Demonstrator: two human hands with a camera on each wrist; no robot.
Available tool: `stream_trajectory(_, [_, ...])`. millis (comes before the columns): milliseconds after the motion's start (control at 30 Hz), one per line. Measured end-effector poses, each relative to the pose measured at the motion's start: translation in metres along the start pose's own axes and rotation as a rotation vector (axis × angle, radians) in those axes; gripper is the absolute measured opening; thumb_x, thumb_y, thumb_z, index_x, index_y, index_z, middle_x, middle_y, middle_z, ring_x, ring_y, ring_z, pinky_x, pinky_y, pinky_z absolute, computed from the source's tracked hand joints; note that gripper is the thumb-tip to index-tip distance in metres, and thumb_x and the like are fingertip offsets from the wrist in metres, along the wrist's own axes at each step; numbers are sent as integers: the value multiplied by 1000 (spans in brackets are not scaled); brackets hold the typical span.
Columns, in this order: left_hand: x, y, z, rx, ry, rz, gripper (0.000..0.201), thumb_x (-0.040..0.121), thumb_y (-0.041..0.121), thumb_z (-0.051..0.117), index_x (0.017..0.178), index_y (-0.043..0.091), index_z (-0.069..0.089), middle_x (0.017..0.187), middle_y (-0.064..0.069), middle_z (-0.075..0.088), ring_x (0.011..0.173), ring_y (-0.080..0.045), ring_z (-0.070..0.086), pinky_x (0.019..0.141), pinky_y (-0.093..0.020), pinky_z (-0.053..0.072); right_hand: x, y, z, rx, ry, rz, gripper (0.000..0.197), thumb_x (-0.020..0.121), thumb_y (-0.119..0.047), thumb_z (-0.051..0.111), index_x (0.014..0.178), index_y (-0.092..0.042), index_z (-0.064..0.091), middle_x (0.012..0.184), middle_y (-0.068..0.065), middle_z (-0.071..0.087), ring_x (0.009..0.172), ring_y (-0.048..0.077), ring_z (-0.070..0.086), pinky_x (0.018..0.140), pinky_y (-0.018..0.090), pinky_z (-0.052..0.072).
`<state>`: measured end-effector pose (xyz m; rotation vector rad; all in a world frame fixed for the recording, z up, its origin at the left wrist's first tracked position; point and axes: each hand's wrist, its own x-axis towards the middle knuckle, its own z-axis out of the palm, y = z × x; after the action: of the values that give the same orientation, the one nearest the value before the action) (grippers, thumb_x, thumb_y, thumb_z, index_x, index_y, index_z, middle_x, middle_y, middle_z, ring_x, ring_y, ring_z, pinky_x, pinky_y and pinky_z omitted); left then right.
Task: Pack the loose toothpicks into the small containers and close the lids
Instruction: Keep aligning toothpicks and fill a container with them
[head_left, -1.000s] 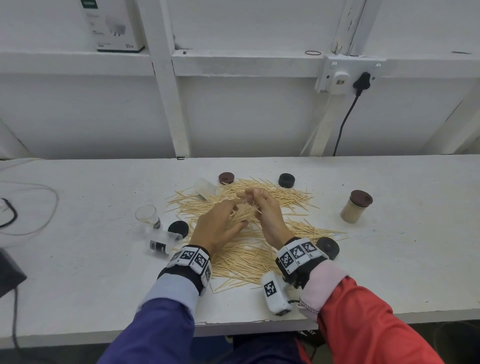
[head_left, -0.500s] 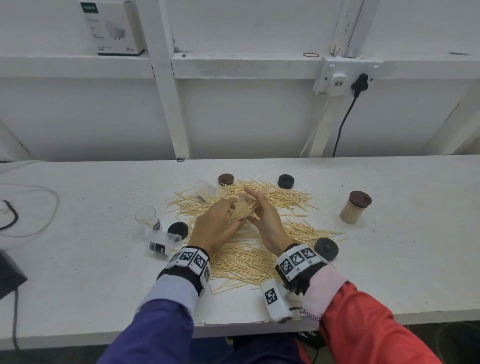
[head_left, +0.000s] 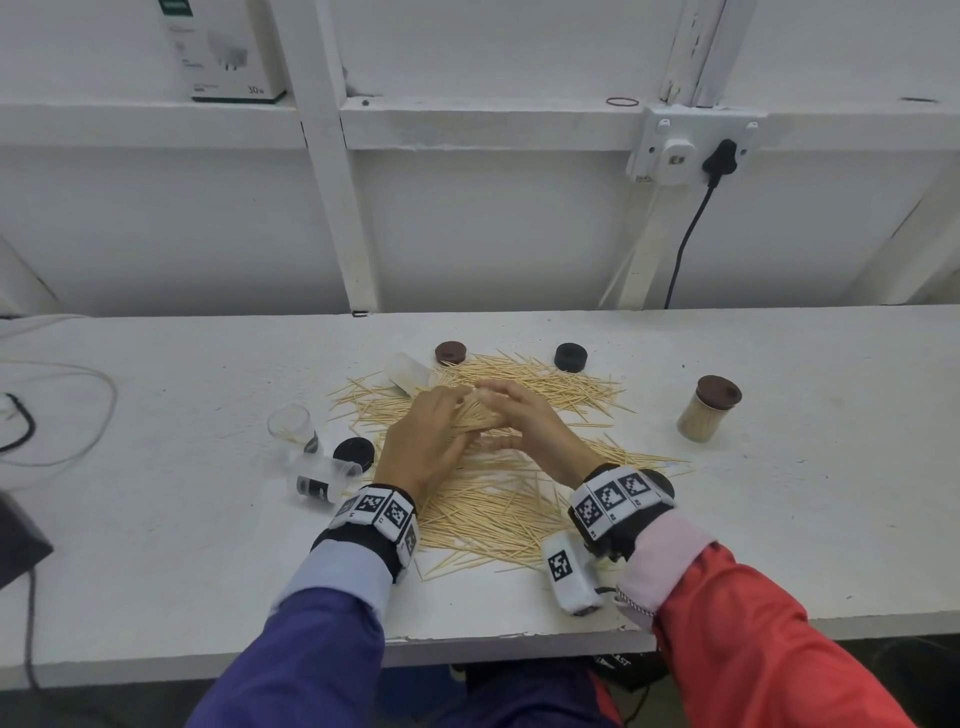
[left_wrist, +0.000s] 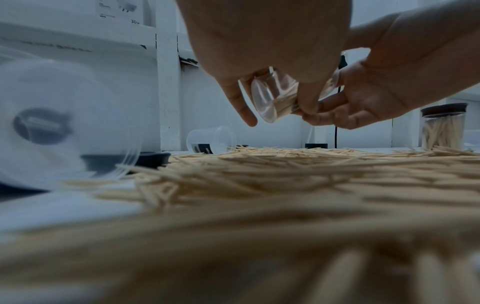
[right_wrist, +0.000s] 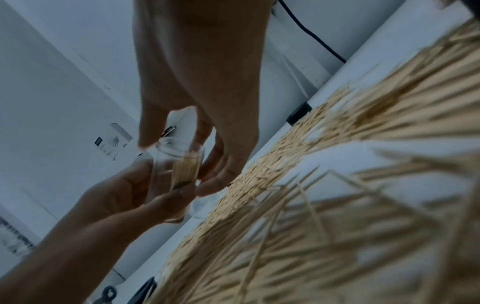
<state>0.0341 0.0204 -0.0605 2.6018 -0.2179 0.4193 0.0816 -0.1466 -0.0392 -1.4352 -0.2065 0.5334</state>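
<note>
Pale tan wood is shown by the toothpicks (head_left: 498, 499) spread over the counter (head_left: 156, 571), which is painted white and faintly scuffed. The held container (left_wrist: 272, 98) is made of clear plastic, as are the three open containers (head_left: 293, 428) lying nearby; one of these bears a black label. The filled container (head_left: 706, 415) is capped in dark brown. A loose brown lid (head_left: 450, 353) and a black lid (head_left: 570, 356) are seen at the far edge. Black-and-white square marker patterns are carried on both wristbands (head_left: 376, 512). The left sleeve (head_left: 301, 660) is coloured deep blue with a lighter blue cuff; the right sleeve (head_left: 753, 649) is red with a pale pink cuff.
</note>
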Motion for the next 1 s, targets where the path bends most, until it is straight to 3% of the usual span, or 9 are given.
stream_trajectory(67, [0,-1,0,18,2,3,54,91,35,64,138,19,45,133,0,51,120,-15,48,76,-33,52,1,-3,-4,-35,-37,10,38,86,-15,71,122,-10,60,112,15,65,96,27,68,82,41,58])
stream_trajectory(133, [0,-2,1,42,5,-6,64,88,34,67,143,19,38,140,-1,45,126,-15,44,80,-35,53,1,-7,-6,-47,47,5,40,83,-5,74,119,-6,58,112,20,64,94,28,69,82,39,59])
stream_trajectory(200, [1,-3,1,46,15,-14,73,85,32,72,146,19,33,144,-2,41,130,-16,40,83,-35,52,1,-8,-9,-108,121,-3,42,79,0,76,116,-5,57,113,19,61,94,28,68,81,37,59])
stream_trajectory(433, [1,-4,1,75,8,3,74,82,31,75,144,18,37,141,-3,45,129,-18,42,82,-35,52,-2,-12,-9,-37,72,72,44,77,12,71,116,-1,55,113,20,54,96,30,67,80,37,59])
stream_trajectory(533, [2,-4,1,60,11,34,70,81,28,75,141,17,41,139,-2,47,128,-18,43,84,-33,50,-2,-14,-10,-41,61,79,45,76,12,72,116,-1,55,113,18,56,95,27,67,81,37,59])
stream_trajectory(633, [3,-3,2,46,-6,106,63,79,18,75,136,13,48,134,-5,53,125,-22,47,95,-40,49,-3,-16,-10,-72,-18,100,45,76,9,74,117,-1,57,106,12,54,93,25,65,85,42,58])
stream_trajectory(733, [4,-3,3,71,-3,126,53,82,17,73,131,11,53,127,-6,59,119,-25,53,96,-45,46,-4,-20,-10,-96,-60,95,43,83,-7,74,123,-5,57,108,11,60,96,24,65,86,42,58])
stream_trajectory(867, [3,-4,3,77,31,71,51,86,24,70,133,12,52,127,-4,59,118,-24,54,99,-39,42,2,-34,-21,-295,90,82,40,90,-30,67,126,-14,57,120,7,62,105,24,63,78,35,59])
stream_trajectory(1000, [3,-3,2,79,24,46,52,88,27,68,135,13,50,126,-3,59,117,-23,53,99,-38,40,16,-38,-50,-613,229,121,40,89,-24,68,126,-14,56,126,7,56,108,21,55,73,29,48])
